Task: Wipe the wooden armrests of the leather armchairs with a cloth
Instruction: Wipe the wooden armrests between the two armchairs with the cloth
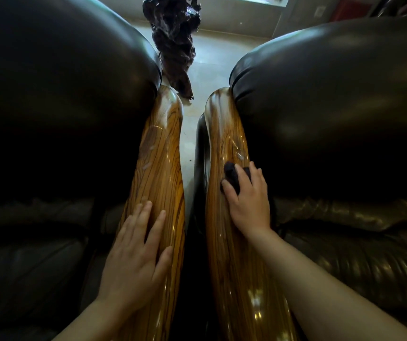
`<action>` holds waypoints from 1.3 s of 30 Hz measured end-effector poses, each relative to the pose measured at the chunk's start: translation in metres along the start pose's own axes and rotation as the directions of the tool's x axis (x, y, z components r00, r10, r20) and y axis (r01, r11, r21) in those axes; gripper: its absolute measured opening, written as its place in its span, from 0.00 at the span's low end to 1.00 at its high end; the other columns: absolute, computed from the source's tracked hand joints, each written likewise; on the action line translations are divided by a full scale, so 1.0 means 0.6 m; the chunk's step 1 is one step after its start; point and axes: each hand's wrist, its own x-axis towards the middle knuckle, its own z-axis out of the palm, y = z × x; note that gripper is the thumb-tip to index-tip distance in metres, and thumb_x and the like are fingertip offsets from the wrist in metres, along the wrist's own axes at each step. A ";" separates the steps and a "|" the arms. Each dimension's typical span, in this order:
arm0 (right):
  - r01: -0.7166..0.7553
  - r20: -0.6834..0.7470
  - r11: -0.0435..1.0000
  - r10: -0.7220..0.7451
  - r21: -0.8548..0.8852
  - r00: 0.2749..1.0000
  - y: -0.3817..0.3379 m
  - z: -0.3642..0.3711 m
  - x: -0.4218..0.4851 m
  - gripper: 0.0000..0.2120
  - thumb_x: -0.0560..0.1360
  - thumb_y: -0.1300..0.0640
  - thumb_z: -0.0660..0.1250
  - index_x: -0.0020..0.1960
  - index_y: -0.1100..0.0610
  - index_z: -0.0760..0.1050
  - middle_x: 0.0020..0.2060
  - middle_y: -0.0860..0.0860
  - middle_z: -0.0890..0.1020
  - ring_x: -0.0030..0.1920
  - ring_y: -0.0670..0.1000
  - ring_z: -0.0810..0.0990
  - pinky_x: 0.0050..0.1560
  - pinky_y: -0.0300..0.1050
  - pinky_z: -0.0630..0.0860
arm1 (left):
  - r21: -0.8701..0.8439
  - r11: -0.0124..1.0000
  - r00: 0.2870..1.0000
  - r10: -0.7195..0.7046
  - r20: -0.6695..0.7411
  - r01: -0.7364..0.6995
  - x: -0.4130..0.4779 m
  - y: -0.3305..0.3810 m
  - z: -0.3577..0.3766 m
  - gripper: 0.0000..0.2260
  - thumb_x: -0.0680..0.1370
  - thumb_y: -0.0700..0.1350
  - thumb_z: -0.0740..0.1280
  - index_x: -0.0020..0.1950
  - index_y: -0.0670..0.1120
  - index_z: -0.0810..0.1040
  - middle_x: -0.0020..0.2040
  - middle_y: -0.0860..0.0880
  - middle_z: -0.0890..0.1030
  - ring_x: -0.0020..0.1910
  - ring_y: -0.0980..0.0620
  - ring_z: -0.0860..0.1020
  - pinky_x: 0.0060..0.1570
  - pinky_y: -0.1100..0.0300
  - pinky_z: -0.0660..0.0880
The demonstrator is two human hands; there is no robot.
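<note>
Two glossy striped wooden armrests run side by side away from me, each belonging to a dark leather armchair. My left hand (pixel 136 252) lies flat and open on the left armrest (pixel 162 141), fingers spread, holding nothing. My right hand (pixel 248 195) presses a small dark cloth (pixel 232 172) onto the middle of the right armrest (pixel 227 134); most of the cloth is hidden under my fingers. Whitish smears show on both armrests just beyond my hands.
The left armchair's leather back (pixel 57 77) and the right armchair's leather back (pixel 333 94) bulge on either side. A narrow strip of pale floor (pixel 187 143) shows between the chairs. A dark gnarled wooden sculpture (pixel 173 40) stands on the floor beyond the gap.
</note>
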 end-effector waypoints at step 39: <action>0.255 0.073 0.964 -0.261 0.079 0.963 0.029 -0.035 -0.022 0.23 0.79 0.49 0.66 0.72 0.52 0.71 0.75 0.49 0.67 0.79 0.50 0.57 0.77 0.54 0.59 | 0.022 0.998 0.998 0.060 0.006 -0.060 0.013 -0.013 0.006 0.30 0.81 0.61 0.47 0.78 0.46 0.60 0.80 0.44 0.58 0.80 0.48 0.54 0.77 0.51 0.50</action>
